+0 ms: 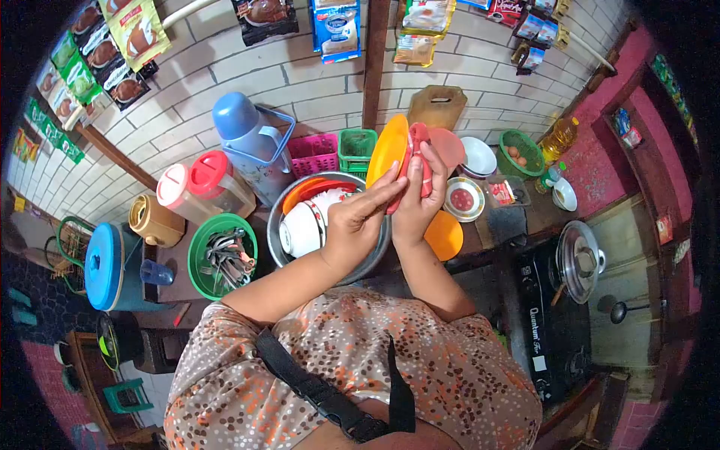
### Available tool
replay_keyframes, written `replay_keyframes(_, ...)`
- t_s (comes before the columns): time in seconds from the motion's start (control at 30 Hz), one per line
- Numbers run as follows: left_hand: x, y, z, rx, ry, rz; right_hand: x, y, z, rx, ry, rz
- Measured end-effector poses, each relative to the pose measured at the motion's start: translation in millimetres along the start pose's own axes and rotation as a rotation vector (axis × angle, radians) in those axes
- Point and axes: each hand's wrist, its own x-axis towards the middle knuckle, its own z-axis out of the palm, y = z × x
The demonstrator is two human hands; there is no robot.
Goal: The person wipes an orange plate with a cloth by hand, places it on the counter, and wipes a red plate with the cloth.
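My left hand (361,217) grips an orange-yellow plate (387,148) by its lower edge, and the plate is held up on its side. My right hand (417,196) is closed on a red cloth (417,141), pressing it against the plate's right-hand face. Below my hands sits a large metal basin (279,253) with a white bowl (301,229) and orange dishes (303,192) in it. Another orange plate (444,235) lies on the counter to the right of my right forearm.
To the left stand a green basin of cutlery (222,259), lidded containers (204,177), a blue thermos (247,142) and a blue cooler (112,266). On the right are a patterned plate (465,199), white bowls (477,156), a green basket with eggs (521,154) and a stove (544,315) with a lidded pan (579,259).
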Motion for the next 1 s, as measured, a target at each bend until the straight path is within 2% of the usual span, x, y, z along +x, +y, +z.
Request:
replay_keyframes(0.1,-5.6,-4.1,4.8,-0.022,0.000,0.013,6.7,-0.7,0.3,-0.015,0.027,0.089)
replay_keyframes(0.17,-11.1,-5.3,4.1,-0.011,-0.051,0.005,11.9,5.5,0.7,0.179,0.093,0.182)
replay_keyframes(0.23,-14.0,-4.4,3.7,-0.025,-0.037,-0.011,15.2,9.6,-0.3,0.190,0.075,0.201)
replay_keyframes(0.3,-16.3,-7.4,3.0,-0.041,-0.003,-0.013,18.0,13.8,0.7,0.292,0.062,0.322)
replay_keyframes(0.5,-20.4,-12.3,-0.1,-0.133,0.020,-0.067,19.5,48.5,-4.6,0.318,0.078,0.460)
replay_keyframes(0.63,-16.0,-18.3,-0.3,-0.111,0.081,-0.021,4.2,58.3,-4.5,0.248,0.046,0.427)
replay_keyframes(0.77,-13.9,-18.6,-1.3,-0.161,0.110,-0.089,-10.3,48.0,1.8,0.191,0.067,0.431)
replay_keyframes(0.97,-6.4,-28.4,-0.9,-0.277,0.171,-0.137,-25.7,39.3,1.4,0.125,0.015,0.312)
replay_keyframes(1.0,-3.9,-25.7,-2.3,-0.256,0.169,-0.149,-27.6,39.7,1.1,0.046,-0.024,0.236)
